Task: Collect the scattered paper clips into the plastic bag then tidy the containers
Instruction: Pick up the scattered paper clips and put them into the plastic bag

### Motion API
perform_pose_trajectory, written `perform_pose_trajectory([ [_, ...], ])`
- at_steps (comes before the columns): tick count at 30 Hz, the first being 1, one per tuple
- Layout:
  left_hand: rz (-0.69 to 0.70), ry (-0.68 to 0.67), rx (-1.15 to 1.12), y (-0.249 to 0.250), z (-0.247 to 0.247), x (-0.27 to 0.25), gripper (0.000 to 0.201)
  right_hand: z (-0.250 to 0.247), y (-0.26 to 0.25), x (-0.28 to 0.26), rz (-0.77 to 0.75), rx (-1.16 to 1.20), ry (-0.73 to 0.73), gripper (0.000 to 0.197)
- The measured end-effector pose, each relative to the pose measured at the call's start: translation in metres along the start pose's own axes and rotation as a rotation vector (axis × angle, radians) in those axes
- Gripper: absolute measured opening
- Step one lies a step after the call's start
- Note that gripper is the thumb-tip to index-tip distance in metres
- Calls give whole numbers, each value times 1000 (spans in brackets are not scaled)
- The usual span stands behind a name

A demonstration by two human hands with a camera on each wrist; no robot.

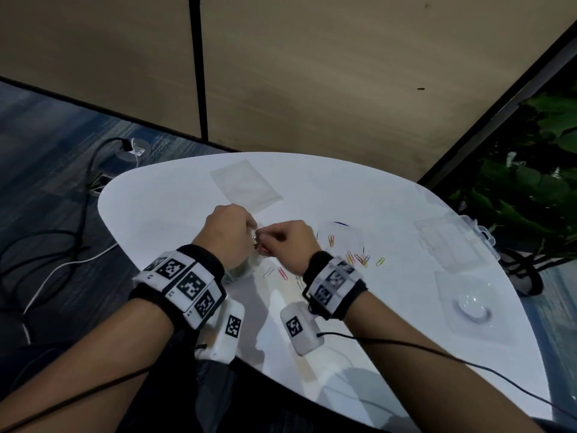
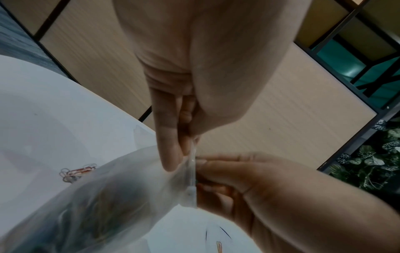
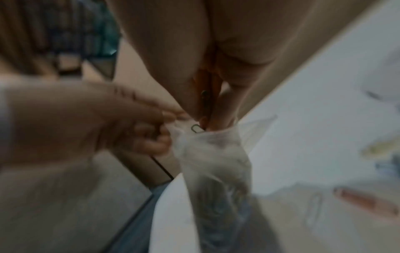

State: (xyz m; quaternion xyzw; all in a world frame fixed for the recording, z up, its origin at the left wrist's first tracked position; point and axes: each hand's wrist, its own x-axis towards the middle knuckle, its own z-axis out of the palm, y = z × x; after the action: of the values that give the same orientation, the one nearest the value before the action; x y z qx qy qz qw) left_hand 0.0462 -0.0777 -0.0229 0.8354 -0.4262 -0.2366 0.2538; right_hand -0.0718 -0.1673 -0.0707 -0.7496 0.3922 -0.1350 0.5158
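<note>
My left hand (image 1: 249, 228) pinches the mouth edge of a clear plastic bag (image 2: 103, 196) that hangs above the white table (image 1: 175, 198) and holds several clips. My right hand (image 1: 267, 240) is at the bag's mouth and pinches orange paper clips (image 3: 206, 95) between its fingertips. A dark clip (image 3: 196, 128) sits at the bag's rim (image 3: 216, 137). In the right wrist view the left hand (image 3: 164, 126) grips the bag from the left. Loose coloured paper clips (image 1: 359, 258) lie right of my right wrist, two more (image 1: 276, 272) below the hands, and one pair (image 1: 331, 240) farther back.
A second flat clear bag (image 1: 246, 182) lies at the table's far side. An open clear plastic box (image 1: 452, 242) and a clear lid with a round dimple (image 1: 471, 307) sit on the right. Cables run over the floor on the left; plants stand at right.
</note>
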Motion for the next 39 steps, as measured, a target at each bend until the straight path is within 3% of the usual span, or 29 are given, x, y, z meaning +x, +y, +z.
perform_pose_trajectory([
  [2, -6, 8, 3, 0, -2, 0, 28, 5, -6, -2, -119, -351, -46, 27],
  [4, -23, 12, 3, -2, -4, 0, 28, 1, -16, -4, -210, -451, -129, 28],
  [6, -33, 26, 1, -5, -6, 2, 27, -10, -21, -6, -271, -380, -114, 26],
  [8, -43, 42, -2, -7, -8, 3, 29, -24, -15, -6, -274, -204, 27, 24],
  [10, -54, 46, -12, -9, -10, 4, 30, -34, 0, -5, -235, -227, 103, 29],
  [12, -54, 42, -18, -10, -10, 3, 31, -31, 24, -9, -226, -551, -48, 33],
  [15, -51, 39, -18, -11, -9, 4, 32, -9, 67, -24, -396, -1131, -415, 58],
  [17, -60, 45, -15, -10, -10, 4, 31, -3, 93, -32, -449, -1306, -522, 64],
  [22, -70, 49, 8, -6, -9, 3, 31, -45, 125, -31, -334, -1412, -310, 60],
  [25, -63, 41, 16, -3, -5, 3, 31, -71, 138, -20, -125, -1384, -314, 63],
  [28, -66, 25, 23, -1, -2, 3, 32, -81, 146, -10, -115, -1328, -344, 63],
  [32, -58, 6, 38, 2, 2, 5, 32, -80, 142, -5, -177, -1233, -221, 25],
  [34, -56, -9, 47, 5, 5, 5, 32, -83, 139, -1, -139, -1196, -162, 22],
  [39, -29, -17, 69, 16, 13, 5, 31, -105, 125, 1, 152, -775, 116, 19],
])
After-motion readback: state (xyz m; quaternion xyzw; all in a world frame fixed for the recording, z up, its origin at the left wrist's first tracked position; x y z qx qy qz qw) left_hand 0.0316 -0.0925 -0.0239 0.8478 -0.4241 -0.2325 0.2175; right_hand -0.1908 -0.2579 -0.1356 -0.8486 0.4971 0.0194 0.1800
